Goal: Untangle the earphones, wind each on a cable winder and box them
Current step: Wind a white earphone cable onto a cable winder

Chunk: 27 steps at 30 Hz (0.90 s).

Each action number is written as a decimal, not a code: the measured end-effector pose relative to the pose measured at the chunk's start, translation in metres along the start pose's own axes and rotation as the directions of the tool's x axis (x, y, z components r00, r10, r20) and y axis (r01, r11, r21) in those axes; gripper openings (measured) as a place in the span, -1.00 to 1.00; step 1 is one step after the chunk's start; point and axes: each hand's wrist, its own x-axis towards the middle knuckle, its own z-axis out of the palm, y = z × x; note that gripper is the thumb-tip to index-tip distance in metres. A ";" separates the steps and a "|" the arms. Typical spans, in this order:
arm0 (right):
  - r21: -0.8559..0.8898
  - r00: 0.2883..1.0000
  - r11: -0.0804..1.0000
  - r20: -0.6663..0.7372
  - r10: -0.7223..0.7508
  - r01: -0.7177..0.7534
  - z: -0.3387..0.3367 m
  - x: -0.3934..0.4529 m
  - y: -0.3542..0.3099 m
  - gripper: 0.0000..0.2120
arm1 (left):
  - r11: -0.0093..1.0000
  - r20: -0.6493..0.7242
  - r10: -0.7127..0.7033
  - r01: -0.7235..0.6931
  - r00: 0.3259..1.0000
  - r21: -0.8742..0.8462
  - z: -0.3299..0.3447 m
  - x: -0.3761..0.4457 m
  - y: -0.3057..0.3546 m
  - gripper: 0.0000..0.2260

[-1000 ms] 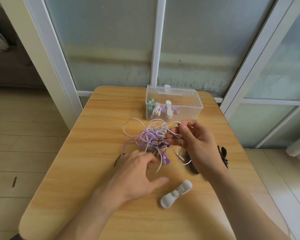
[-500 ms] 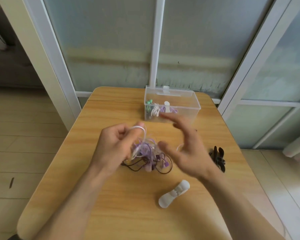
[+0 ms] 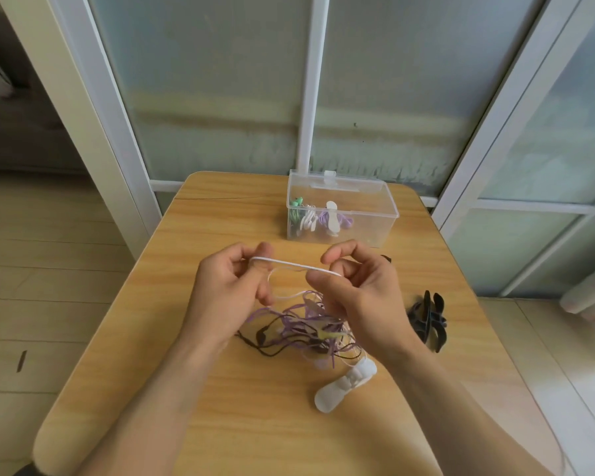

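Earphones' white cable (image 3: 291,264) was pinched taut between the left hand (image 3: 231,290) and right hand (image 3: 354,297), both with fingers curled on it, above the table (image 3: 220,424). Below hung the purple, black and white tangle (image 3: 306,329). A white winder (image 3: 346,381) lay nearer, a black winder (image 3: 428,319) right, the clear box (image 3: 364,214) beyond.
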 end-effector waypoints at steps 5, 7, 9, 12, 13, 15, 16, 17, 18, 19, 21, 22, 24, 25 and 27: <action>-0.520 0.997 0.852 0.070 -0.027 0.059 -0.013 0.004 -0.008 -0.87 | 0.971 -0.023 -0.048 0.041 0.999 -0.237 -0.005 0.002 0.007 -0.66; -0.672 0.989 0.729 0.035 -0.143 0.129 -0.018 0.006 -0.005 -0.91 | 0.987 -0.060 0.142 -0.137 0.988 0.079 -0.010 0.002 0.005 -0.60; -0.701 0.972 0.696 -0.013 -0.233 0.158 -0.023 0.007 -0.003 -0.94 | 0.912 -0.064 0.272 -0.236 0.960 0.336 -0.012 0.001 0.006 -0.54; -0.506 0.975 0.849 -0.060 -0.213 0.154 -0.023 0.009 -0.003 -0.98 | 0.998 -0.097 0.055 -0.053 0.994 0.027 -0.009 0.002 0.005 -0.57; -0.402 0.982 0.905 -0.064 -0.177 0.137 -0.021 0.009 -0.003 -0.96 | 0.987 -0.034 -0.064 0.059 0.997 -0.147 -0.006 0.002 0.005 -0.59; -0.223 0.989 0.969 -0.080 -0.125 0.104 -0.020 0.008 -0.004 -0.87 | 0.937 0.109 -0.152 0.178 0.982 -0.300 -0.003 0.001 0.003 -0.63; -0.135 0.990 0.987 -0.098 -0.099 0.085 -0.019 0.009 -0.005 -0.84 | 0.940 0.136 -0.145 0.180 0.980 -0.291 -0.003 0.001 0.002 -0.62; -0.045 0.990 0.997 -0.123 -0.070 0.065 -0.019 0.009 -0.006 -0.84 | 0.958 0.126 -0.129 0.156 0.984 -0.240 -0.004 0.003 0.001 -0.58; 0.034 0.987 0.998 -0.153 -0.039 0.045 -0.020 0.009 -0.007 -0.84 | 0.986 0.072 -0.089 0.098 0.993 -0.136 -0.006 0.005 0.001 -0.54; 0.074 0.981 0.997 -0.192 -0.016 0.030 -0.022 0.009 -0.009 -0.86 | 1.000 -0.005 -0.016 0.016 1.000 0.011 -0.009 0.007 0.001 -0.55; 0.004 0.959 1.000 -0.284 -0.018 0.020 -0.026 0.011 -0.010 -0.91 | 0.948 -0.139 0.152 -0.105 0.978 0.300 -0.016 0.012 0.001 -0.55; -0.058 0.945 0.998 -0.324 -0.039 0.021 -0.028 0.011 -0.010 -0.94 | 0.910 -0.178 0.209 -0.124 0.962 0.395 -0.020 0.014 0.001 -0.56; -0.153 0.910 0.987 -0.403 -0.099 0.040 -0.027 0.012 -0.007 -0.85 | 0.869 -0.231 0.245 -0.107 0.942 0.483 -0.025 0.016 0.001 -0.61; -0.194 0.894 0.979 -0.427 -0.136 0.057 -0.026 0.013 -0.004 -0.82 | 0.891 -0.264 0.211 -0.074 0.941 0.448 -0.025 0.017 0.000 -0.65; -0.280 0.872 0.957 -0.449 -0.198 0.073 -0.022 0.014 0.000 -0.83 | 0.994 -0.291 -0.005 0.037 0.957 0.104 -0.022 0.018 0.002 -0.77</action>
